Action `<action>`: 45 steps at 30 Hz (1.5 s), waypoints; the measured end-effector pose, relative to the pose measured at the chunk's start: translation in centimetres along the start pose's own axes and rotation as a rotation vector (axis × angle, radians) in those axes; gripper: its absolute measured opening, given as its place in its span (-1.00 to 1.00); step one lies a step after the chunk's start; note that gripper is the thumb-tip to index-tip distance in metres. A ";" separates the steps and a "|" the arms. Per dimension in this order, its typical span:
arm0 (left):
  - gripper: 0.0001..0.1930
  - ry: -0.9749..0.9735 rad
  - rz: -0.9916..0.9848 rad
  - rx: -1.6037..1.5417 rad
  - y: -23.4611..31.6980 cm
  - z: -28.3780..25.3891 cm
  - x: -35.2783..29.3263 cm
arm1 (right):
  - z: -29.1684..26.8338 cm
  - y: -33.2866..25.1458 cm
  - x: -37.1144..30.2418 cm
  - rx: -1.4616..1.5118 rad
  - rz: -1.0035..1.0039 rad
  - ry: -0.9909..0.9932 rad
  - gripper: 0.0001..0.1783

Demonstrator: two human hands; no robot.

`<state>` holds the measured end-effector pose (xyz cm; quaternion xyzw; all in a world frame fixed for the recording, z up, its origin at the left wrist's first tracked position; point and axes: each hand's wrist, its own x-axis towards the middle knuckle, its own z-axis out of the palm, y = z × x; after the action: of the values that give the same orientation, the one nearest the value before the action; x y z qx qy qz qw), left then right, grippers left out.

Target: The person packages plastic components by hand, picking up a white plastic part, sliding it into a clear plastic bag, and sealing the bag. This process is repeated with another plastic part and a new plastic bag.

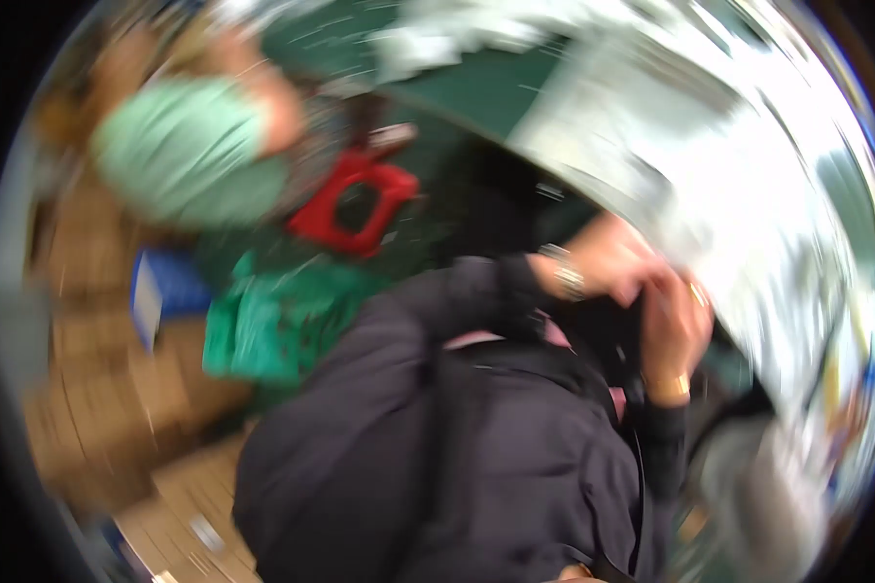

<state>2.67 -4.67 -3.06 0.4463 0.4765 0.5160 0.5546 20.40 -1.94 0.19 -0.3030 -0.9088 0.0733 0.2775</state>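
My left hand (610,260), with a metal watch at the wrist, meets my right hand (677,319) in front of my body. The fingertips come together close to the edge of a work surface covered with a white sheet (642,117). Both hands have their fingers curled in and pressed together. Motion blur hides whatever may be between them. A ring and a gold-coloured bracelet show on the right hand and wrist. Dark sleeves cover both forearms.
At the upper left another person in a light green top (180,151) bends over. A red plastic stool (331,231), a green plastic bag (282,321), a blue box (173,287) and several cardboard boxes (97,398) stand to my left. A whitish bag (778,486) sits at lower right.
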 end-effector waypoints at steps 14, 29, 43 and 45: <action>-0.54 0.113 -0.018 0.060 0.6 -0.6 -0.4 | -1.4 0.5 -0.5 0.239 0.120 0.218 -0.91; -0.62 0.040 -0.220 0.213 2.6 -1.1 -1.7 | -0.3 4.9 1.8 0.012 0.109 0.176 -0.73; -0.66 0.045 -0.173 0.256 1.9 -2.0 -0.3 | 0.0 1.1 -0.5 0.365 0.171 0.180 -0.86; -0.68 0.038 -0.223 0.201 2.0 -2.4 -0.6 | 0.5 0.8 -0.7 0.453 0.221 0.130 -0.85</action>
<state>0.00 -5.11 -1.37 0.4341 0.5826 0.4093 0.5519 21.00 -1.68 -0.77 -0.3348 -0.8108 0.2852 0.3863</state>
